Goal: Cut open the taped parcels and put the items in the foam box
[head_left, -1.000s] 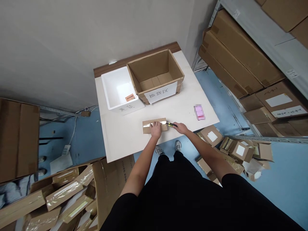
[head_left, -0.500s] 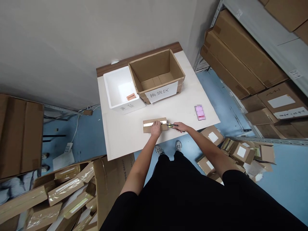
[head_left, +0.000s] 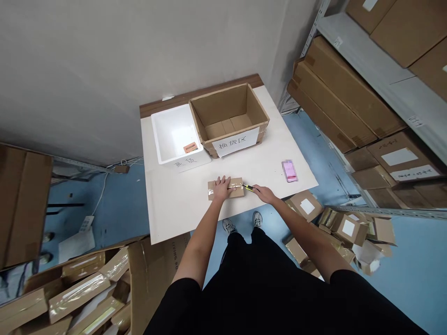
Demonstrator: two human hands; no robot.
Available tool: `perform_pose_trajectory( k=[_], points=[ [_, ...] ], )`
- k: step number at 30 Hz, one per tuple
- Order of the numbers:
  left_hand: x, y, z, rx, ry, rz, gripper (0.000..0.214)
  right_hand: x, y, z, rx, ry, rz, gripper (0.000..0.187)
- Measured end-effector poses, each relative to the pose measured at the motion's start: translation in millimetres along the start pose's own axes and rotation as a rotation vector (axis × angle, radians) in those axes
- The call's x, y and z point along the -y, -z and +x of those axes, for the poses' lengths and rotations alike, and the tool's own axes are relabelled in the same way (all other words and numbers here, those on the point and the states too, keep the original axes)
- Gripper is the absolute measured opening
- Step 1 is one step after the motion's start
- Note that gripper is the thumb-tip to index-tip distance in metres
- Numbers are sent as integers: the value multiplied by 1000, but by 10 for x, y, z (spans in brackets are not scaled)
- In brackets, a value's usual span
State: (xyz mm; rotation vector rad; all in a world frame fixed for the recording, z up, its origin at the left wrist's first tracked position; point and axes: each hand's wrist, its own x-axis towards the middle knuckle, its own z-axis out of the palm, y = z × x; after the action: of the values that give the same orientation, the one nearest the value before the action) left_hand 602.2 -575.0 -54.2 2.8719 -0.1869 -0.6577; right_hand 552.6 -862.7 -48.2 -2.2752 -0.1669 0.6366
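A small taped cardboard box (head_left: 238, 192) lies near the front edge of the white-topped table (head_left: 181, 204). My left hand (head_left: 221, 189) rests on top of it with the fingers stretched out, covering part of the shiny tape along its middle. From the right, my right hand (head_left: 264, 193) grips a black and yellow utility knife (head_left: 249, 188). The knife's tip is at the box's right end, by the tape; whether the blade is in the tape I cannot tell.
Behind the box stand a white foam box (head_left: 162, 139) holding an orange packet (head_left: 190, 147) and an open cardboard box (head_left: 228, 100) with a written label. A pink pixelated item (head_left: 289, 170) lies right. Parcels fill a large carton (head_left: 153, 279); more parcels (head_left: 349, 228) lie beside shelving (head_left: 370, 51).
My left hand has gone from curled fingers to spread ones on the box. The knife stays at the box's right end. The whole view has shifted slightly.
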Motion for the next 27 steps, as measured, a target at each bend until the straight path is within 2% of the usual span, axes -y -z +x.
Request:
perform_pose_trajectory(
  k=[4,8,16,24,27],
  points=[
    [20,-116,-67,-107,-61,31,65,16,-119,-5,-41,101,-137,38],
    [-12,-214,-120,-196,-73,24,62,-6,-150,-26,-73,143,-226,39],
    [-46,-231,-134,-247,-90,-31,59,-63,-137,-121,-92,186,-270,41],
    [-39,-286,-131,-280,-102,-49,60,-74,-293,-111,-156,129,-320,42],
    [-37,-301,-135,-284,-108,-42,60,-193,-273,-193,-249,28,-330,43]
  ],
)
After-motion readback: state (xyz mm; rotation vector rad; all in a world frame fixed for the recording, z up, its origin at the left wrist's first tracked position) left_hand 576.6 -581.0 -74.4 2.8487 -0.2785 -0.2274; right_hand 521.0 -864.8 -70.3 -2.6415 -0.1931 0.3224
